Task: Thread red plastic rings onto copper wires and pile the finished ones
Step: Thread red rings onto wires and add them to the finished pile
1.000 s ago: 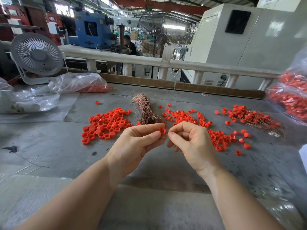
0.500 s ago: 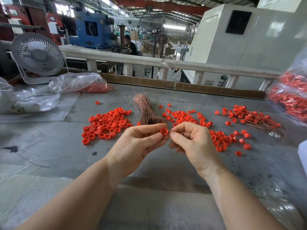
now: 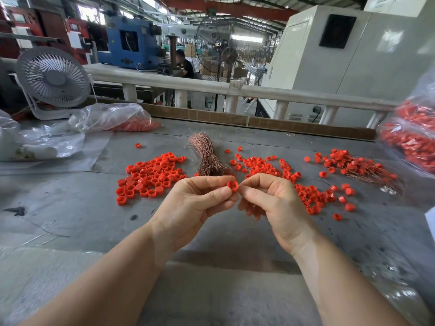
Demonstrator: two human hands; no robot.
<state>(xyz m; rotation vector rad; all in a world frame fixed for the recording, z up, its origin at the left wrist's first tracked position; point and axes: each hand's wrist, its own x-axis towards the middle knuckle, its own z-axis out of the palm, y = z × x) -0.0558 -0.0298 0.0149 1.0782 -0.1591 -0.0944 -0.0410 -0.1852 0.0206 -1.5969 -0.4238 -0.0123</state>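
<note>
My left hand (image 3: 193, 203) is pinching one red ring (image 3: 232, 186) between thumb and first finger, with the hole facing me. My right hand (image 3: 270, 203) is pinched tight just beside it, at 3 o'clock from the ring. I think it holds a thin copper wire, but the wire is too fine for me to see well.

So I am at the poking step: getting the wire tip into the ring's hole. Next I need to hold the ring very still and push the tip straight in, slowly.

The wire bundle (image 3: 207, 156) lies at 12 o'clock from my hands. Loose rings (image 3: 150, 177) sit at 10 o'clock. The finished pile (image 3: 353, 165), rings with wires, is at 2 o'clock on the table (image 3: 70, 220).
</note>
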